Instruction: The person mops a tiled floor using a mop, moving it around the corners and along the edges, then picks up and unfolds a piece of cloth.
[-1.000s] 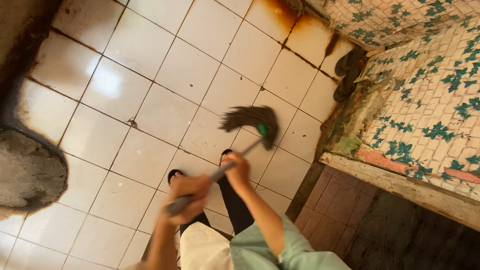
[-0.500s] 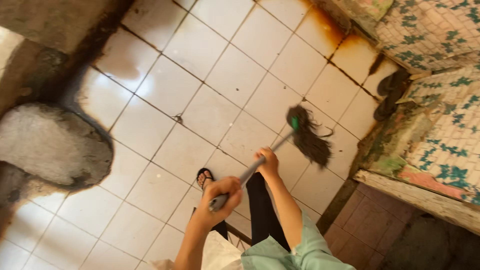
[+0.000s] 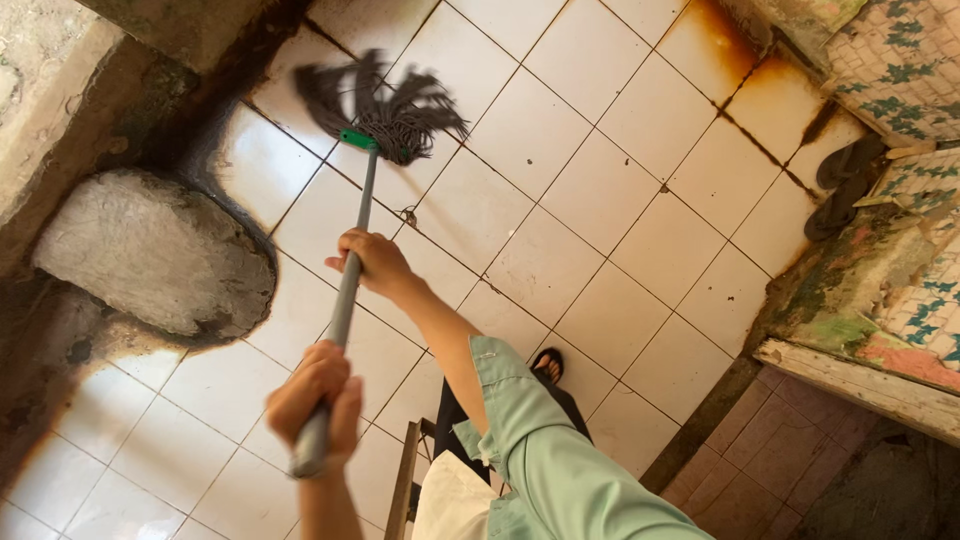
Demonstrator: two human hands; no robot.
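Your two bare hands are both on the grey-handled string mop with a green collar and dark yarn head (image 3: 383,112). The left hand (image 3: 318,395) is clenched around the butt end of the grey shaft, low in the frame. The right hand (image 3: 372,262) wraps the shaft near its middle, arm out in a pale green sleeve (image 3: 545,440).

Mop position: head sits on the white glazed floor tiles (image 3: 560,180), up near the dark wet edge beside the rough grey rounded concrete slab (image 3: 150,250). The strands fan out from the collar; whether they press flat on the tile or skim just above it is hard to tell from this angle.

Handling, as a judgement:
- The shaft looks stiff, slim and smooth, probably metal or plastic, so it may slide in a damp palm.
- The yarn head is soft and floppy; if soaked it will drag and weigh the far end down.
- Overall light, but head-heavy at full reach.
- A wide split grip like yours suits it: the rear hand steers, the middle hand carries the load.
- The tiles look glossy and likely slick near your dark sandal (image 3: 548,365).

A pair of dark slippers (image 3: 840,185) lies by the mossy patterned-tile wall (image 3: 900,90), well apart from the mop.
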